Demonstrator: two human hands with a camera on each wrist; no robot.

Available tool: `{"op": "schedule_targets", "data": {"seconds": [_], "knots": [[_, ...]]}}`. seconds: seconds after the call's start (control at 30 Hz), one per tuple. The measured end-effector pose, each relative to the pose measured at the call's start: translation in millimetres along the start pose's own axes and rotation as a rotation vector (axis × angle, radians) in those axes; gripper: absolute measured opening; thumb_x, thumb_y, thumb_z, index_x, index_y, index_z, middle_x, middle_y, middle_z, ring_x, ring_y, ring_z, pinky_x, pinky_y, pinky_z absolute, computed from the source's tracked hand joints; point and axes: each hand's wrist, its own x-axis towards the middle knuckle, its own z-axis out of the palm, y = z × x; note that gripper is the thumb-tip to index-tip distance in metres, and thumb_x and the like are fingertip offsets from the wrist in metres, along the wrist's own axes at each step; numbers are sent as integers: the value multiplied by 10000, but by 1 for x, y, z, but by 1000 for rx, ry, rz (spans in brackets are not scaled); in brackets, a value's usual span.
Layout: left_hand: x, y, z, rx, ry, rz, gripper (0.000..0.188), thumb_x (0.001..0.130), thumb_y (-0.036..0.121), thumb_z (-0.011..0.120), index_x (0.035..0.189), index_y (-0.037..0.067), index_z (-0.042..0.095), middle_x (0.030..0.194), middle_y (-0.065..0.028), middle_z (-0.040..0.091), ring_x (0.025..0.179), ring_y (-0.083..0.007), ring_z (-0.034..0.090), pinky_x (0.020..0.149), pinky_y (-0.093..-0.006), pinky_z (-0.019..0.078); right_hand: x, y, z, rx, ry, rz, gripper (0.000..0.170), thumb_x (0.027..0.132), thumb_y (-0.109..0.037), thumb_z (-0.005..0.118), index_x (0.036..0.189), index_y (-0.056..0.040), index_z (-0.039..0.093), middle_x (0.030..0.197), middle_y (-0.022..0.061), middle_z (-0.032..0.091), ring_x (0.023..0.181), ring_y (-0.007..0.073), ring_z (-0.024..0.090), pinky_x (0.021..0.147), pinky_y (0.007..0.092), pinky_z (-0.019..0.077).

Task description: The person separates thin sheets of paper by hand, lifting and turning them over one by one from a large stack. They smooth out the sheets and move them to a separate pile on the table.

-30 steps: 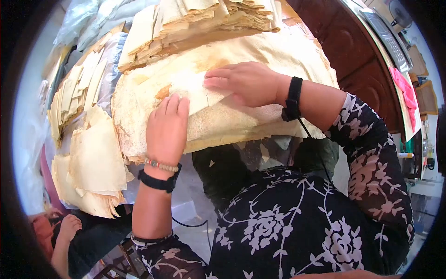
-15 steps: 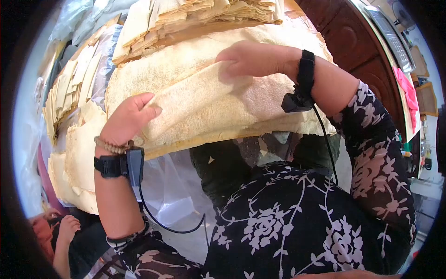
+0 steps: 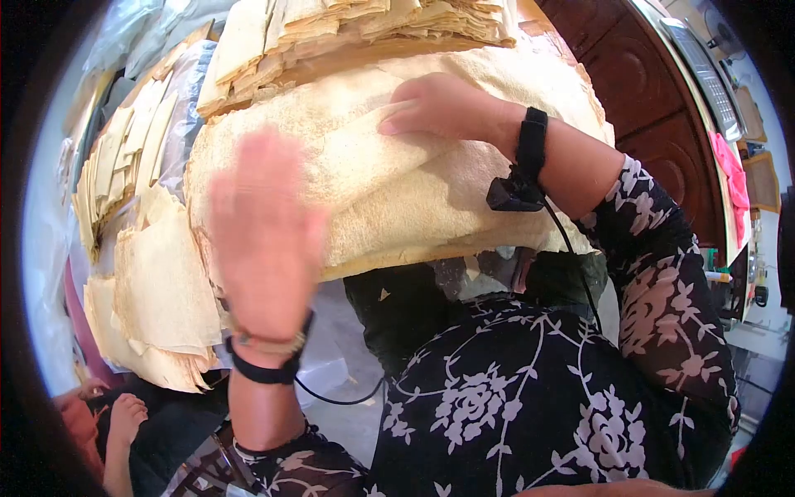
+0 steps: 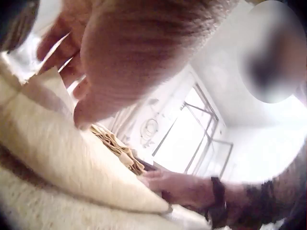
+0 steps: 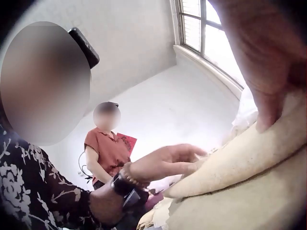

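A large cream sheet (image 3: 431, 186) with a rough, mottled surface lies on a wide pile of similar sheets. Its near part is lifted into a soft fold. My right hand (image 3: 451, 103) pinches the upper edge of this sheet, thumb on the near side. In the right wrist view the thumb of the right hand (image 5: 268, 72) lies on the curved sheet (image 5: 249, 163). Blurred by motion, my left hand (image 3: 265, 224) is over the left part of the sheet with its fingers stretched out. In the left wrist view the left hand (image 4: 129, 52) is close over the raised sheet (image 4: 72, 158).
Folded cream sheets (image 3: 397, 25) are stacked behind the pile. More folded pieces (image 3: 124, 161) and loose sheets (image 3: 166, 290) lie at the left. Dark carved wood (image 3: 629, 91) stands at the right. Another person's hand (image 3: 128, 414) shows at lower left.
Both hands went from lying on the sheet to lifting its edge. Since then the left hand has let go and moved right, fingers straightened; the right hand keeps its pinch.
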Motion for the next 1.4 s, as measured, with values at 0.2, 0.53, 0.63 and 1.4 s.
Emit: {"op": "schedule_targets", "data": {"seconds": [0.2, 0.53, 0.63, 1.4], "knots": [[-7, 21, 46, -288, -176, -5, 903, 765, 488, 781, 1502, 86, 449, 1583, -134, 398, 1484, -351, 316, 1203, -545, 227, -15, -24, 14, -324, 229, -76, 552, 890, -497, 693, 1228, -60, 691, 1236, 180, 676, 1134, 328, 642, 966, 412, 486], [-27, -8, 57, -201, -216, -123, 962, 775, 577, 752, 1525, 83, 407, 1595, -186, 355, 1477, -431, 287, 1182, -597, 206, -36, -27, 58, -631, 132, -530, 783, 909, -578, 586, 1517, -112, 421, 1576, 122, 401, 1452, 350, 359, 1133, 557, 292], [-39, -9, 67, -255, -224, -124, 960, 812, 593, 706, 1551, 86, 361, 1617, -204, 309, 1496, -434, 253, 1190, -584, 188, -36, -26, 62, -612, 124, -525, 791, 907, -583, 587, 1520, -113, 417, 1581, 124, 393, 1456, 347, 352, 1132, 563, 291], [25, 69, -19, -440, -20, -8, 767, 760, 382, 826, 1342, -28, 540, 1359, -230, 562, 1240, -375, 567, 1014, -471, 465, -120, -46, 18, 1442, 84, 301, 386, 988, -265, 632, 1276, -9, 607, 1136, 108, 693, 984, 213, 687, 782, 318, 562]]}}
